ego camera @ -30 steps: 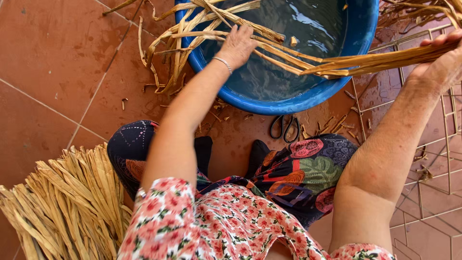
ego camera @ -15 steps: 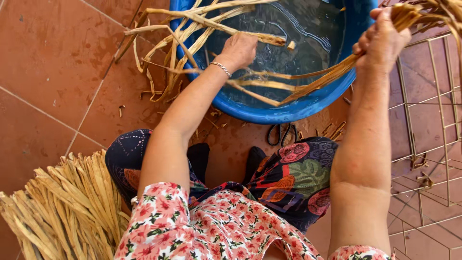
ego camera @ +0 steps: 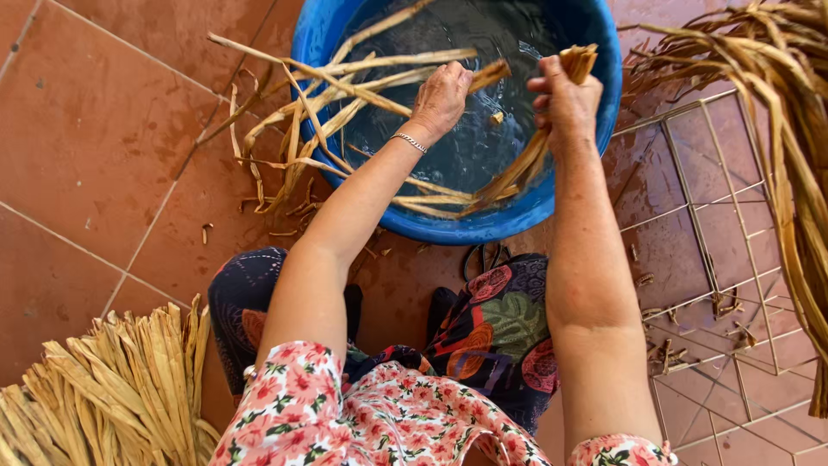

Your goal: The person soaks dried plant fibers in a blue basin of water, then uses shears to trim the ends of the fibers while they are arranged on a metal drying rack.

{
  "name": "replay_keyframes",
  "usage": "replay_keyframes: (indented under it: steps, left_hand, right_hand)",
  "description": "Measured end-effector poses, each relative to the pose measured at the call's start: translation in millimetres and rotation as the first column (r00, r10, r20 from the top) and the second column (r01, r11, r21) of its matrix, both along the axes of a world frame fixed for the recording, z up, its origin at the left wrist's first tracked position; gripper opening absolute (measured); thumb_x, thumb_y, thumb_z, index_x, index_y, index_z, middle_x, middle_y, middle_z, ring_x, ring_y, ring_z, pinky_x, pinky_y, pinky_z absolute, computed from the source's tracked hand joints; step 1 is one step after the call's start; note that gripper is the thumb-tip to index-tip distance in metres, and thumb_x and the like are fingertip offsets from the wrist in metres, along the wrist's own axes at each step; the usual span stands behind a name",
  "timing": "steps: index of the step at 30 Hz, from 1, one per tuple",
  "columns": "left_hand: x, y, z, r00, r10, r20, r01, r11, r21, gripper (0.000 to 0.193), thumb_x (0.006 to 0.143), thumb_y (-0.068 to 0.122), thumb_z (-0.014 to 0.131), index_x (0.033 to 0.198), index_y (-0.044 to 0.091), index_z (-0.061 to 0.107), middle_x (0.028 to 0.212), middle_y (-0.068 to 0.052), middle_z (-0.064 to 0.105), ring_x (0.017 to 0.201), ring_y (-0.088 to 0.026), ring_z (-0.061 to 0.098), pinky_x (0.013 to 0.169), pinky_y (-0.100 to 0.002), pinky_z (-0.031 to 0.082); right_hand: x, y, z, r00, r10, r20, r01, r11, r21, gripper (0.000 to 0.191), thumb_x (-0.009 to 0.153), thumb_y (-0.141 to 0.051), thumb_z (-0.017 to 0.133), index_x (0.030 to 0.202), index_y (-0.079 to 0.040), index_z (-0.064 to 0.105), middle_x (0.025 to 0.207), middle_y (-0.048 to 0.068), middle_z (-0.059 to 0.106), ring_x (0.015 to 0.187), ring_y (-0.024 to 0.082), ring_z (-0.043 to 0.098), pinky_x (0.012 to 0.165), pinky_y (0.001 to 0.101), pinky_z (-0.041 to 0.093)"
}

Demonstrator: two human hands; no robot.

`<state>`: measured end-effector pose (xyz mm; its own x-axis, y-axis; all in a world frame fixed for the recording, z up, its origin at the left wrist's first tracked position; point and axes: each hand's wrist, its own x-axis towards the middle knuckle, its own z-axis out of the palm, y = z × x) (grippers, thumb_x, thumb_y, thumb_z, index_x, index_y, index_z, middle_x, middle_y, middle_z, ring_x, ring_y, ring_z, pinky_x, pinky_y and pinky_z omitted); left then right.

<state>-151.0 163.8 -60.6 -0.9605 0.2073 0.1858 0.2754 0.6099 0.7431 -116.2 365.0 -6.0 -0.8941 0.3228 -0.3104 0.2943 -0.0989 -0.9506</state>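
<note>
A blue plastic basin [ego camera: 586, 185] of water stands on the tiled floor in front of me. My left hand [ego camera: 442, 97], with a silver bracelet at the wrist, is over the water and closed on long tan dried leaf strips [ego camera: 345, 82] that fan out over the basin's left rim. My right hand [ego camera: 565, 99] grips a bundle of wet strips [ego camera: 517, 168], its cut end sticking up above my fist and the rest trailing down into the water toward the near rim.
A heap of dry straw-coloured strips [ego camera: 103, 388] lies at my lower left. A wire grid rack [ego camera: 716, 259] lies on the floor at right, with more dried leaves [ego camera: 776, 103] hanging over it. Black scissors [ego camera: 485, 255] lie just below the basin, by my patterned lap.
My right hand has swung in from the far right to above the basin, bringing its bundle upright into the water. My left hand stayed over the water with its strips.
</note>
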Motion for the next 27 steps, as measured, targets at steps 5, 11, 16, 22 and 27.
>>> replay_keyframes:
  steps: [5, 11, 16, 22, 27]
  left_hand:
    - [4.5, 13.6, 44.1, 0.997, -0.032, 0.069, 0.012, 0.963, 0.270, 0.028, 0.105, 0.034, 0.053, 0.104, 0.007, 0.062, 0.090, -0.015, 0.073, 0.089, -0.034, 0.073, 0.077, -0.045, 0.055]
    - [26.0, 15.8, 74.4, 0.977, -0.213, 0.012, 0.193, 0.906, 0.376, 0.030, 0.107, 0.033, 0.053, 0.114, 0.007, 0.064, 0.100, -0.013, 0.075, 0.094, -0.027, 0.076, 0.079, -0.041, 0.059]
    - [36.6, 4.5, 85.0, 0.949, -0.304, 0.081, 0.236, 0.858, 0.456, 0.030, 0.107, 0.032, 0.049, 0.112, 0.006, 0.062, 0.105, -0.013, 0.073, 0.097, -0.025, 0.078, 0.078, -0.039, 0.064]
    - [41.5, 0.1, 90.5, 0.955, -0.195, -0.222, 0.205, 0.979, 0.023, 0.030, 0.108, 0.025, 0.045, 0.105, 0.000, 0.062, 0.088, -0.023, 0.072, 0.086, -0.039, 0.073, 0.076, -0.050, 0.058]
    - [47.6, 7.4, 89.0, 0.980, -0.190, -0.066, 0.193, 0.980, 0.045, 0.036, 0.105, 0.029, 0.044, 0.097, 0.000, 0.064, 0.082, -0.024, 0.071, 0.079, -0.040, 0.072, 0.074, -0.050, 0.057]
  right_hand:
    - [4.5, -24.3, 16.8, 0.977, 0.144, -0.158, -0.165, 0.978, -0.131, 0.026, 0.097, -0.031, 0.073, 0.113, -0.011, 0.069, 0.107, 0.004, 0.076, 0.074, 0.011, 0.068, 0.045, 0.0242, 0.046]
    - [25.0, -38.6, 47.4, 0.940, 0.176, -0.292, -0.251, 0.938, -0.240, 0.029, 0.103, -0.029, 0.068, 0.124, -0.008, 0.070, 0.118, 0.004, 0.076, 0.095, 0.014, 0.073, 0.062, 0.0288, 0.053]
    - [37.3, -50.2, 64.0, 0.899, 0.257, -0.354, -0.391, 0.835, -0.387, 0.026, 0.099, -0.026, 0.061, 0.119, -0.011, 0.069, 0.118, 0.002, 0.075, 0.100, 0.017, 0.071, 0.077, 0.0388, 0.066]
    - [32.4, -69.7, 54.0, 0.905, 0.022, -0.425, -0.242, 0.849, -0.469, 0.018, 0.101, -0.011, 0.068, 0.108, 0.006, 0.067, 0.104, 0.020, 0.076, 0.096, 0.028, 0.076, 0.091, 0.0403, 0.063]
    - [21.4, -74.1, 45.3, 0.866, -0.118, -0.486, -0.130, 0.885, -0.447, 0.015, 0.104, -0.011, 0.065, 0.098, 0.004, 0.066, 0.089, 0.017, 0.074, 0.083, 0.028, 0.074, 0.080, 0.0419, 0.062]
